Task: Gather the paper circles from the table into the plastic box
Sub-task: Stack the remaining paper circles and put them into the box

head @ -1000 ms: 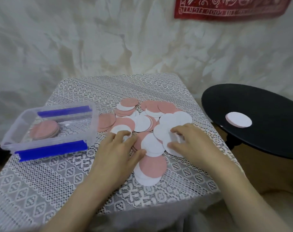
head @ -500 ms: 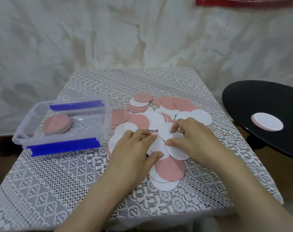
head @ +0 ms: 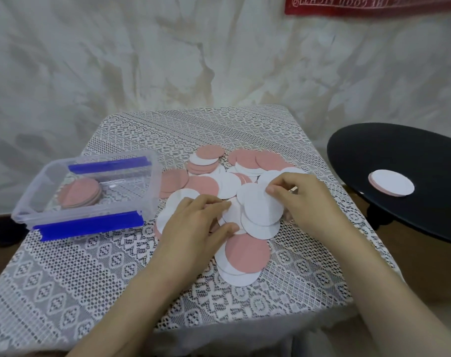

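Right hand (head: 306, 199) now lifting white circle (head: 263, 208), pinching its edge; left hand (head: 193, 228) pressing flat, fingers straight, pinning paper circles (head: 247, 253) — plastic box (head: 90, 213) holding few — most remaining

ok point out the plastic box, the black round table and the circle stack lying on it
plastic box (head: 152, 184), head view, right wall
black round table (head: 373, 150), head view, bare top
circle stack (head: 391, 186), head view, white top face

Place: a plain room, likely a home
Counter: small counter (head: 245, 124) under a white lace cloth (head: 64, 279)
Wall: draped cream sheet (head: 142, 60), red banner (head: 373, 5)
Beside: round black side table (head: 399, 155)
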